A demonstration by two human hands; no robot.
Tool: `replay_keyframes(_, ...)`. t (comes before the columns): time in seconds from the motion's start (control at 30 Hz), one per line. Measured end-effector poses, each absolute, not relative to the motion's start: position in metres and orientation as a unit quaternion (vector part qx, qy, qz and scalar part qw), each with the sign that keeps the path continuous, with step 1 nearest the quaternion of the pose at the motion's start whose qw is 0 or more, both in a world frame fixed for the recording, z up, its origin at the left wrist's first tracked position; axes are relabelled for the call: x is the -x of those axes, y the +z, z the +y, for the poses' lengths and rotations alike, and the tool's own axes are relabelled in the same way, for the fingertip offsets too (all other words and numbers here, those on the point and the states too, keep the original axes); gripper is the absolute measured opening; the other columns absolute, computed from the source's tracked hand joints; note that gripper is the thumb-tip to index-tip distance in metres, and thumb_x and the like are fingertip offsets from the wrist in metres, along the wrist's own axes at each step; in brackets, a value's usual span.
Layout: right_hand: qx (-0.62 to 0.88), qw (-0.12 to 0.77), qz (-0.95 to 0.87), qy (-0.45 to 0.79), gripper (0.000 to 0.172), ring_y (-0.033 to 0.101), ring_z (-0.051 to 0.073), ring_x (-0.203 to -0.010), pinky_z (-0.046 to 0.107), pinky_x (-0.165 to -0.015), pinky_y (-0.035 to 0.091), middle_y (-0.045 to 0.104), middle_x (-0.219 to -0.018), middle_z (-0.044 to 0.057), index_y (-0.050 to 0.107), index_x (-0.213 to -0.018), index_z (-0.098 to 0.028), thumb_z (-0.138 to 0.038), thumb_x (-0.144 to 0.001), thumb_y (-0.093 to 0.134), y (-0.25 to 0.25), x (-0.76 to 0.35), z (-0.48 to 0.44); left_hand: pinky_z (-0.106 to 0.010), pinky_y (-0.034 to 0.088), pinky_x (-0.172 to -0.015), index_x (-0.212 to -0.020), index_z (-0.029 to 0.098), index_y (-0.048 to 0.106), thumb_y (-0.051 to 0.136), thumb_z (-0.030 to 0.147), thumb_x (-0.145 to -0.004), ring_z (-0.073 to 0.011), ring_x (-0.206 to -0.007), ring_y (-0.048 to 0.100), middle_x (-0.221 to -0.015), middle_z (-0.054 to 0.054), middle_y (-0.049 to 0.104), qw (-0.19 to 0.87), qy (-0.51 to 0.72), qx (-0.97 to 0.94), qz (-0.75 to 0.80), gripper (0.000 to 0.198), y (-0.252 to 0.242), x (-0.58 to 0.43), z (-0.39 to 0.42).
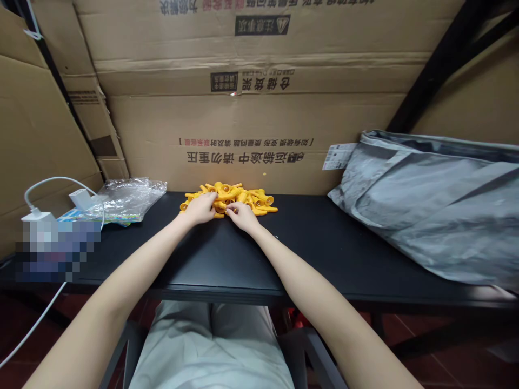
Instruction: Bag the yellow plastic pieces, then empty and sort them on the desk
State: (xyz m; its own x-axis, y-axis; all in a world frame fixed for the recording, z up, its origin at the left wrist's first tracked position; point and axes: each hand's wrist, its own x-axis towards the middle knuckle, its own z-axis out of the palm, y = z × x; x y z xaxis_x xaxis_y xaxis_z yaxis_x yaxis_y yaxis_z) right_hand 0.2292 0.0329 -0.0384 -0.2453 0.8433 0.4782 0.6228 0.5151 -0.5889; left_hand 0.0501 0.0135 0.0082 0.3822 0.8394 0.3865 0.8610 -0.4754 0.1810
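A heap of small yellow plastic pieces (243,195) lies at the back of the black table (227,259), against the cardboard wall. Both of my arms reach forward to it. My left hand (200,208) rests on the heap's left front, fingers curled onto the pieces. My right hand (242,215) sits at the heap's front middle, fingertips pinched together on a yellow piece. The two hands nearly touch each other.
A crumpled clear plastic bag (125,197) lies left of the heap. White chargers with a cable (38,216) stand at the table's left end. A large grey plastic mailing bag (430,200) fills the right side. Cardboard boxes (251,113) wall the back.
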Motion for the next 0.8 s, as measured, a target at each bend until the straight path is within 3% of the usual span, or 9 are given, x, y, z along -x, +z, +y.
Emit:
replay_keyframes(0.1,0.463,0.395,-0.779,0.150,0.019,0.064,0.019,-0.076,0.033,-0.075,0.050,0.072,-0.089,0.006,0.073,-0.086,-0.020,-0.020,-0.082,0.054,-0.037,-0.230,0.032,-0.039,0.048,-0.089,-0.121,0.019,0.050,0.050,0.017,-0.082,-0.0269,-0.110,0.059,-0.125,-0.014,0.057,0.042,-0.200,0.817,-0.539,0.039,0.003,-0.073,0.008)
replay_keyframes(0.2,0.462,0.396,-0.778,0.155,0.019,0.064,0.018,-0.075,0.032,-0.073,0.049,0.072,-0.089,0.007,0.072,-0.085,-0.019,-0.019,-0.082,0.053,-0.036,-0.230,0.031,-0.039,0.048,-0.085,-0.120,0.018,0.049,0.044,0.016,-0.085,-0.0278,-0.106,0.060,-0.121,-0.016,0.057,0.048,-0.191,0.799,-0.568,0.036,0.003,-0.084,0.007)
replay_keyframes(0.47,0.453,0.401,-0.781,0.155,0.018,0.064,0.018,-0.075,0.033,-0.075,0.049,0.072,-0.087,0.006,0.072,-0.084,-0.020,-0.018,-0.081,0.054,-0.036,-0.231,0.031,-0.034,0.049,-0.075,-0.099,0.021,0.056,0.042,0.016,-0.085,-0.0230,-0.094,0.061,-0.109,-0.011,0.056,0.041,-0.243,0.786,-0.567,0.020,-0.003,-0.087,0.018)
replay_keyframes(0.7,0.454,0.406,-0.778,0.154,0.019,0.064,0.018,-0.075,0.033,-0.076,0.049,0.072,-0.088,0.007,0.072,-0.086,-0.019,-0.019,-0.081,0.053,-0.035,-0.232,0.031,-0.036,0.047,-0.085,-0.087,0.020,0.055,0.054,0.021,-0.082,-0.0204,-0.093,0.056,-0.097,-0.006,0.057,0.001,-0.363,0.790,-0.493,0.006,-0.011,-0.077,0.029)
replay_keyframes(0.8,0.459,0.408,-0.774,0.156,0.020,0.063,0.018,-0.073,0.033,-0.074,0.049,0.071,-0.085,0.007,0.072,-0.086,-0.018,-0.019,-0.082,0.053,-0.035,-0.232,0.031,-0.035,0.047,-0.082,-0.080,0.019,0.052,0.063,0.028,-0.078,-0.0184,-0.085,0.055,-0.087,-0.004,0.055,-0.008,-0.401,0.785,-0.472,0.014,-0.009,-0.075,0.030)
